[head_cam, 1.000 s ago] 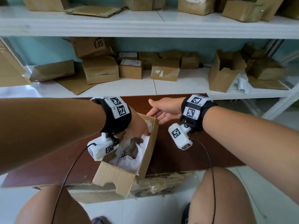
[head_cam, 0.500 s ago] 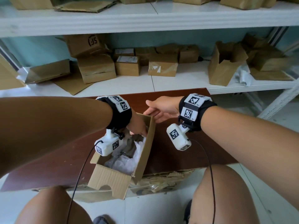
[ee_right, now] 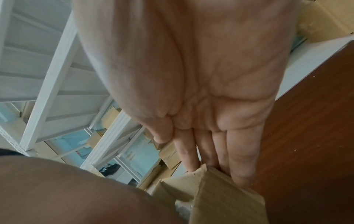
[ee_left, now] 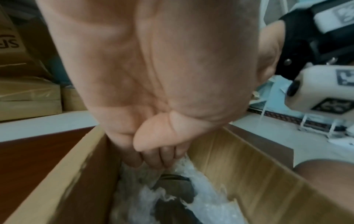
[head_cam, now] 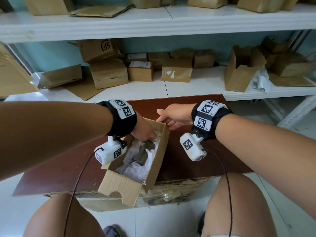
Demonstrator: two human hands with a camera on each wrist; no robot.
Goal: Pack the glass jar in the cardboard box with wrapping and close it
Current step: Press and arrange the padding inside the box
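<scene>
Head view has the cardboard box open on the brown table, the glass jar lying inside among white wrapping. Left hand reaches in — fingers bent onto the wrapping. Right hand steadies the box's far corner, fingers straight against the cardboard.

Jar lies in wrapping inside the box on the table, shelves behind.
</scene>
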